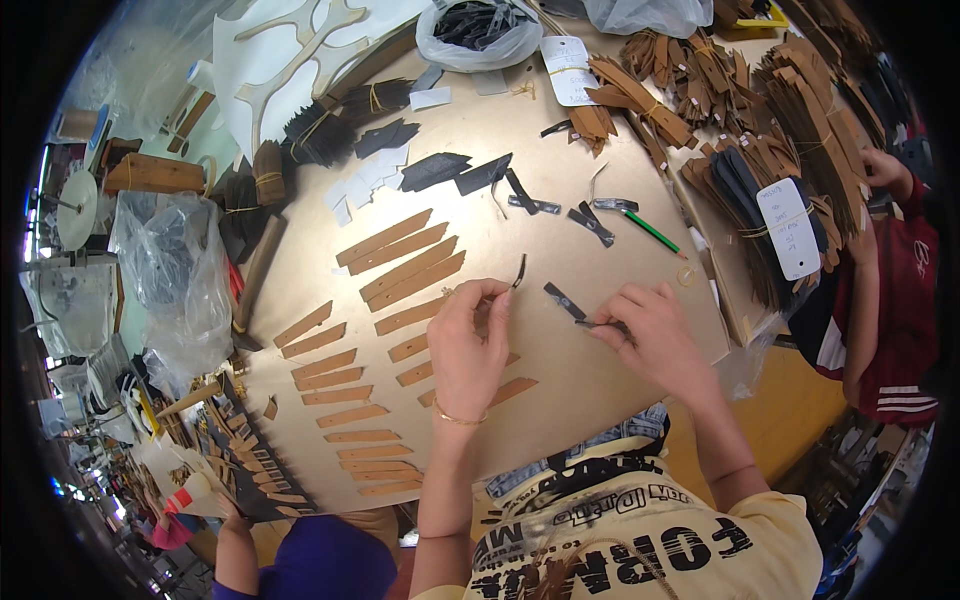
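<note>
My left hand (472, 340) is closed in a pinch on a small curved black strip (520, 268), whose end sticks up past the fingertips. To its right, my right hand (648, 325) pinches a flat black strip (563, 300) with a small pale mark. Both hands are above the table (560, 400). Brown leather-like strips (410, 270) lie in slanted rows beneath and left of my left hand. Beyond my hands are crossed black strips (592, 225), a green pencil (652, 233) and a stack of black pieces (435, 172).
Bundles of brown strips (690, 90) and black strips with a white tag (790, 230) crowd the right side. A plastic bag of black pieces (475, 30) stands at the back. One co-worker's hand (885, 170) touches bundles at right; another person in purple (320, 560) is at lower left.
</note>
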The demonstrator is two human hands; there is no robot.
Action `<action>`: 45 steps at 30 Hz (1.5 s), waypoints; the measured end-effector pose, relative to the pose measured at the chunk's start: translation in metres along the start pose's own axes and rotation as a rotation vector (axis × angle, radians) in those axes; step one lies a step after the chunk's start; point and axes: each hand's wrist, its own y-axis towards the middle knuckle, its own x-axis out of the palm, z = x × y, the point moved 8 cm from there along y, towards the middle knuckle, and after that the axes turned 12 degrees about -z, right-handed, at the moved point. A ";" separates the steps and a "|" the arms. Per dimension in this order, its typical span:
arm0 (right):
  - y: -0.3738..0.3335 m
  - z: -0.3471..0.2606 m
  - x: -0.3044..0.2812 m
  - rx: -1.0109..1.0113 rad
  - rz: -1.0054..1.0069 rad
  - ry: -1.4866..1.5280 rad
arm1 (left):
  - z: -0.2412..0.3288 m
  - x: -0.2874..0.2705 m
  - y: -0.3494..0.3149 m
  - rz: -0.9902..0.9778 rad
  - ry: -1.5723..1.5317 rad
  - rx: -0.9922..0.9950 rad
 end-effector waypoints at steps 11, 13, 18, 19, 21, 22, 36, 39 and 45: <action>0.021 -0.031 0.001 -0.080 0.218 -0.222 | 0.015 0.004 0.009 0.197 0.188 0.154; 0.022 -0.030 0.007 -0.061 0.223 -0.178 | 0.009 0.002 -0.001 0.179 0.089 0.077; 0.018 -0.033 0.005 -0.152 0.278 -0.085 | 0.010 0.002 -0.017 0.104 -0.031 0.046; 0.016 -0.032 0.002 -0.164 0.270 0.002 | 0.009 0.004 -0.018 0.073 -0.080 0.018; 0.013 -0.032 -0.004 -0.182 0.242 0.151 | 0.012 0.006 -0.020 0.005 -0.196 0.015; 0.011 -0.033 -0.007 -0.191 0.223 0.213 | 0.011 0.008 -0.021 -0.051 -0.281 -0.016; 0.001 -0.055 -0.034 -0.216 0.306 0.286 | 0.030 -0.008 -0.027 0.165 -0.374 0.073; -0.001 -0.065 -0.035 -0.254 0.360 0.198 | 0.043 -0.004 -0.029 0.164 -0.279 0.129; -0.002 -0.070 -0.040 -0.277 0.365 0.103 | 0.057 -0.002 -0.030 0.157 -0.137 0.212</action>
